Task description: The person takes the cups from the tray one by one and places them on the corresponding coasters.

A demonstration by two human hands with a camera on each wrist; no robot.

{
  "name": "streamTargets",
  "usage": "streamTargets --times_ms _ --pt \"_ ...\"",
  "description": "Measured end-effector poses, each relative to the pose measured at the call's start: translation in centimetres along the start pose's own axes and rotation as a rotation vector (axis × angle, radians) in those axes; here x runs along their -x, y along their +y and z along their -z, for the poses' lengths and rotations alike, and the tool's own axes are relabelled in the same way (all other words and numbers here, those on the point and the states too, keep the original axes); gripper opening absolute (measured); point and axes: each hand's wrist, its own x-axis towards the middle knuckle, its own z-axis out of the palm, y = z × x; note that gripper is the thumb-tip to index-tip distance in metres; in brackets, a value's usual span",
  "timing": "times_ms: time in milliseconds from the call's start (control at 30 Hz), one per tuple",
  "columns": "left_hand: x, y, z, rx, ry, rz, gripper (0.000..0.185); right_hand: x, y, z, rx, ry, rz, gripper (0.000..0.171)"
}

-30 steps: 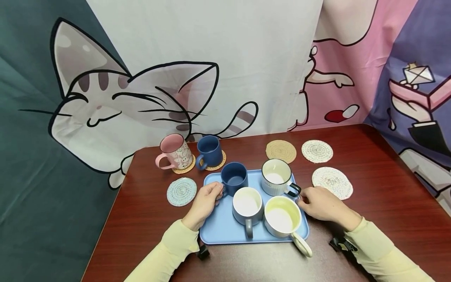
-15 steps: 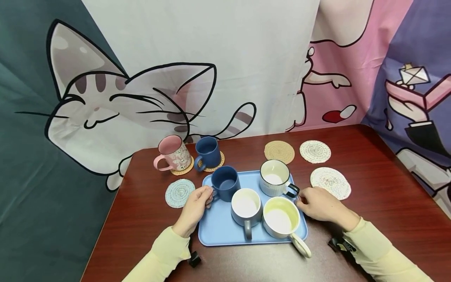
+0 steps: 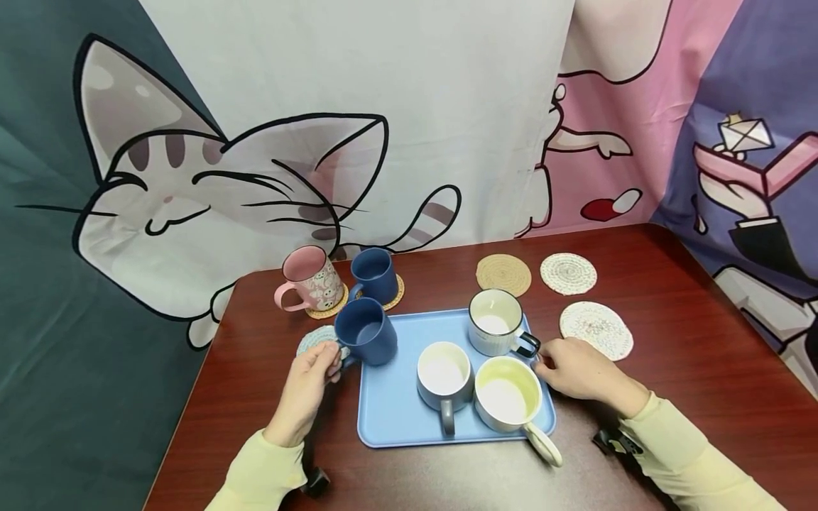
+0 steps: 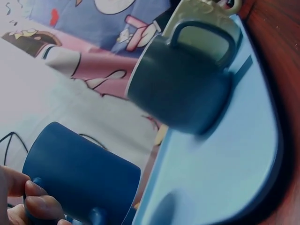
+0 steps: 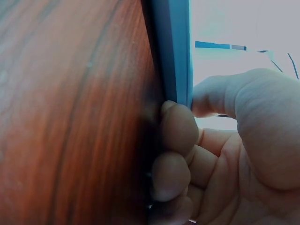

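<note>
My left hand [image 3: 302, 390] grips the handle of a blue mug [image 3: 371, 341] over the tray's left edge. The mug overlaps the pale blue round coaster [image 3: 312, 339] in the head view. In the left wrist view fingers [image 4: 40, 201] curl at the handle of this mug [image 4: 86, 176]. With thumb and curled fingers, my right hand [image 3: 580, 370] pinches the right rim of the light blue tray [image 3: 390, 419]. The right wrist view shows the tray's edge [image 5: 180, 56] between them. A grey mug [image 3: 445, 383], a yellow-lined mug [image 3: 508, 397] and a black-rimmed mug [image 3: 495, 326] stand on the tray.
A pink mug [image 3: 313, 277] and a second blue mug [image 3: 374, 273] stand on woven coasters at the back left. A tan coaster [image 3: 503, 275] and two white coasters, one behind [image 3: 568, 274] and one nearer [image 3: 597, 331], lie right. A printed cloth [image 3: 396, 92] hangs behind.
My left hand has carried the blue mug leftward from the tray's back left part to its left edge. My right hand has stayed at the tray's rim.
</note>
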Motion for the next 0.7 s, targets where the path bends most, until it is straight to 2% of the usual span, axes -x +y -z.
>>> streamTargets --times_ms 300,700 --pt "0.5 0.1 3.1 0.045 0.099 -0.014 0.036 -0.1 0.0 0.0 -0.001 0.003 -0.008 0.035" --pt "0.6 -1.0 5.9 0.040 0.212 0.056 0.039 0.0 0.1 -0.1 0.002 0.010 -0.004 0.037"
